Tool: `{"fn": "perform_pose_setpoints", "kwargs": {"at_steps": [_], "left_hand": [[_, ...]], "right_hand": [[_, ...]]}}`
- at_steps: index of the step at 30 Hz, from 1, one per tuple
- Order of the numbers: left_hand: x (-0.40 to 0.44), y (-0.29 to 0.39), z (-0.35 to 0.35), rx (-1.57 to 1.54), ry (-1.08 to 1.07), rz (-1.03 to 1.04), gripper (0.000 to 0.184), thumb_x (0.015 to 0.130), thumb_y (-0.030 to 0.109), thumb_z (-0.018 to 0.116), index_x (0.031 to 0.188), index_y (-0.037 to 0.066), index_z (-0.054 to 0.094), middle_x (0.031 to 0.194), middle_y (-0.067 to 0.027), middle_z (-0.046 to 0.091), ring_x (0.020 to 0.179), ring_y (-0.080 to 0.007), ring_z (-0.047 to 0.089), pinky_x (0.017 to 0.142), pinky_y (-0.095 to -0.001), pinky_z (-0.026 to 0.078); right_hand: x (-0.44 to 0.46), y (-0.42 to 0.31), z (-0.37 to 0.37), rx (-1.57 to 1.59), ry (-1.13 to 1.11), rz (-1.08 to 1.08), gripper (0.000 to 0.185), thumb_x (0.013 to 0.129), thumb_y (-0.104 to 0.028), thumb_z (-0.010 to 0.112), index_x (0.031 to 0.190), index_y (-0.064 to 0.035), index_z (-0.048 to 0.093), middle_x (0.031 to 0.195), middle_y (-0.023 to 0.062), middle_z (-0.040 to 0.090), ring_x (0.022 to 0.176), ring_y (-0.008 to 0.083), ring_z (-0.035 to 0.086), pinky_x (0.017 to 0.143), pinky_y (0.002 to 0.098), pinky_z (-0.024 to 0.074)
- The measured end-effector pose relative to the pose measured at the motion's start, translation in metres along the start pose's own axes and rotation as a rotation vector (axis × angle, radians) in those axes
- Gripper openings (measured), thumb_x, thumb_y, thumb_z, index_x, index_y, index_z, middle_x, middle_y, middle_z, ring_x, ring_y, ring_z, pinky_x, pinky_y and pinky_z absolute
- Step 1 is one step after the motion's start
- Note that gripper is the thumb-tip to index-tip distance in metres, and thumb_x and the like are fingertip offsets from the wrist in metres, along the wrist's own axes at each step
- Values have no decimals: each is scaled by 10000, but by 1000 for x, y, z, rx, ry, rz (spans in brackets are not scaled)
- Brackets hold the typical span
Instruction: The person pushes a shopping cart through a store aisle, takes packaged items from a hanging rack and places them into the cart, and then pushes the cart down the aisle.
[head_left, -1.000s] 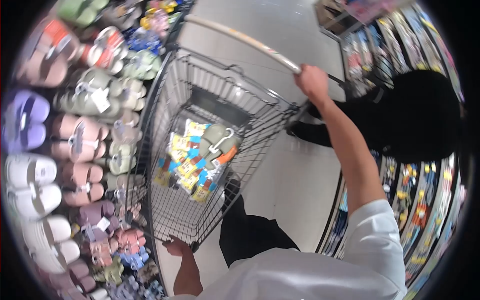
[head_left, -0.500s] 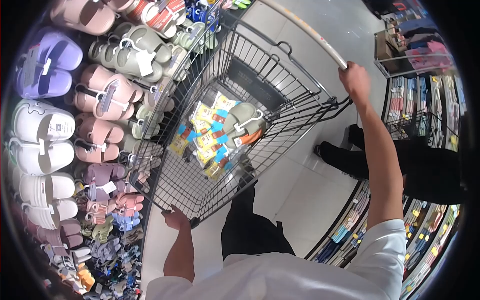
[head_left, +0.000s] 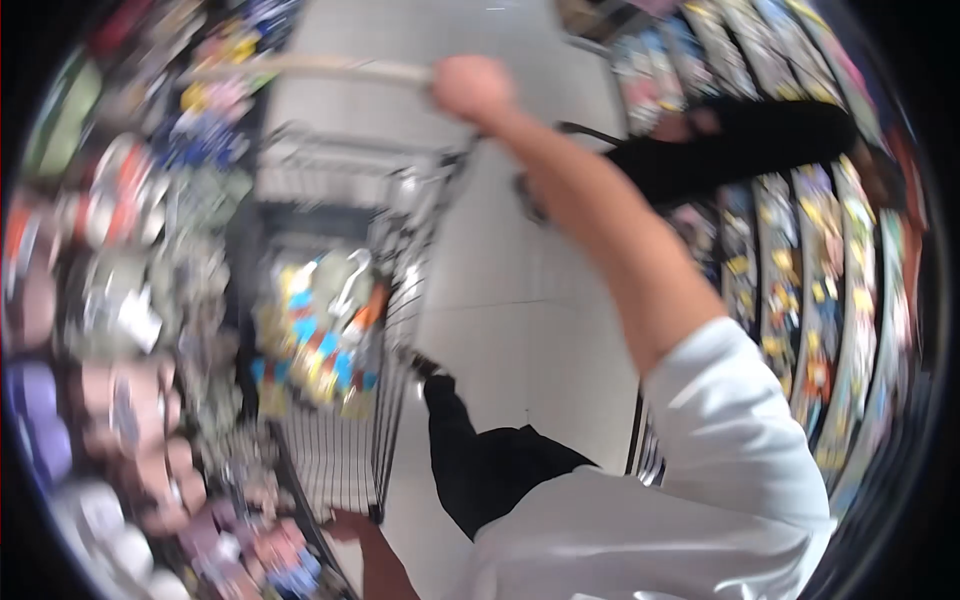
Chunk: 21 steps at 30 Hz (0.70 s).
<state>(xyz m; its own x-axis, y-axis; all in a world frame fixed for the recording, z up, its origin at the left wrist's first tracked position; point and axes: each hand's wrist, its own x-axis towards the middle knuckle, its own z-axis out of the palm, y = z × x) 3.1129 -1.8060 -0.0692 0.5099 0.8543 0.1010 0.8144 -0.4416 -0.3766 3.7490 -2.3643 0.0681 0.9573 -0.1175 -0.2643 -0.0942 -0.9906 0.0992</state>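
A wire shopping cart (head_left: 335,475) stands in front of me, blurred by motion. My right hand (head_left: 472,92) is closed around the end of its pale handlebar (head_left: 340,68), arm stretched far out. My left hand (head_left: 347,524) is at the rim of the cart's near end, its fingers curled there and partly smeared. In the basket lie a pair of grey-green slippers (head_left: 335,278) on a white hanger with an orange tag. Several yellow, blue and brown packs (head_left: 312,350) lie around them.
Racks of slippers (head_left: 125,400) line the left side, close to the cart. On the right, a person in black (head_left: 740,150) is beside shelves of packaged goods (head_left: 785,270). Pale tiled floor (head_left: 510,330) runs between.
My view has turned and blurred. The cart now lies further left and more in line with the aisle, close by the slipper racks. Both hands have stayed on it.
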Motion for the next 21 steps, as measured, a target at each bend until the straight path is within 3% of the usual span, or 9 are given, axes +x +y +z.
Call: {"fn": "perform_pose_setpoints", "kwargs": {"at_steps": [2, 4, 12, 21], "left_hand": [[4, 7, 41, -253, 2, -52, 671, 869, 586, 625, 1214, 12, 585, 937, -204, 711, 834, -381, 696, 738, -507, 562], [-12, 42, 36, -377, -44, 83, 662, 873, 581, 620, 1211, 13, 588, 937, -204, 711, 835, -380, 695, 738, -505, 561], [-60, 225, -73, -736, -320, 705, 630, 887, 561, 601, 1200, 15, 597, 937, -201, 710, 838, -376, 694, 741, -498, 556], [-94, 310, -121, -851, -482, 984, 595, 902, 538, 579, 1187, 17, 608, 938, -199, 709, 842, -372, 692, 745, -491, 551]], "right_hand": [[3, 13, -20, 51, 83, -28, 220, 761, -178, 580, 832, -92, 770, 898, 161, 741, 837, 341, 720, 751, 466, 583], [-58, 23, -35, 131, 70, -24, 242, 779, -177, 568, 879, -96, 772, 929, 157, 742, 876, 337, 716, 770, 445, 573], [-58, 23, -38, 209, 134, -63, 193, 765, -133, 588, 819, -77, 765, 894, 167, 738, 843, 353, 714, 756, 442, 564], [-70, 39, -44, 241, 114, -73, 182, 760, -119, 595, 805, -47, 756, 875, 183, 731, 851, 348, 708, 771, 439, 557]]}}
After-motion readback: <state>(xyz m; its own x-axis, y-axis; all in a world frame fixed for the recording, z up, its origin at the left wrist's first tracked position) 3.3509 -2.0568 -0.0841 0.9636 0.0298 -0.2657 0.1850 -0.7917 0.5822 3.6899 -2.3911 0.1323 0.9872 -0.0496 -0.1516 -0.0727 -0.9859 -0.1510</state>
